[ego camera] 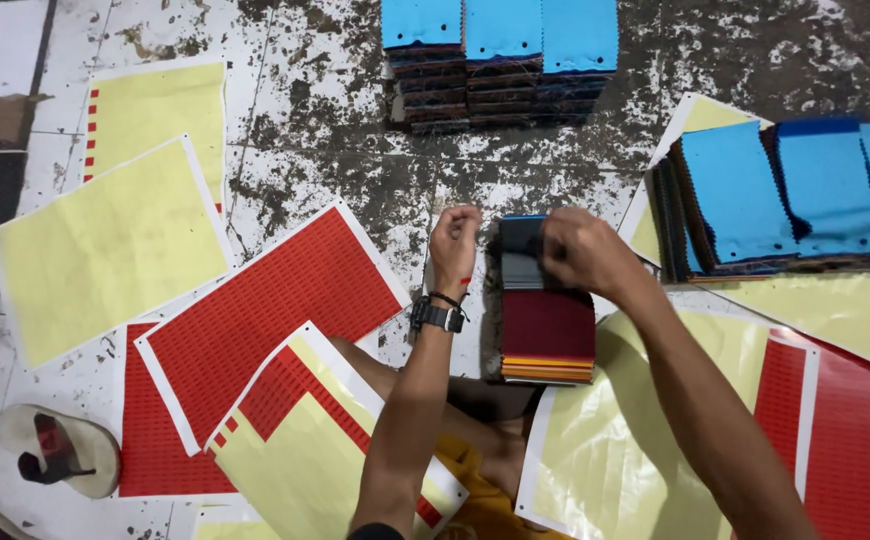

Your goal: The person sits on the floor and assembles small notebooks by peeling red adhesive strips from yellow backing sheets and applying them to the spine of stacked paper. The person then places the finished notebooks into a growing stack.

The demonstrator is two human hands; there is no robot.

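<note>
Both hands (pixel 453 240) (pixel 580 250) atop upright swatch stack (pixel 547 325), long axis fore-aft

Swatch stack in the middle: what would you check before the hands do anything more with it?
1. Right hand on the swatch stack: ok, it covers the top end.
2. Left hand free: cannot tell, its fingers are pinched together beside the stack, anything in them too small to see.
3. Stack square: ok, edges look aligned.
4. Sticker sheet near the left hand: ok, red labels remain.
5. Blue-topped stacks clear of the hands: ok, they stand apart at the top.
6. Floor clean: not ok, stained and speckled.
</note>
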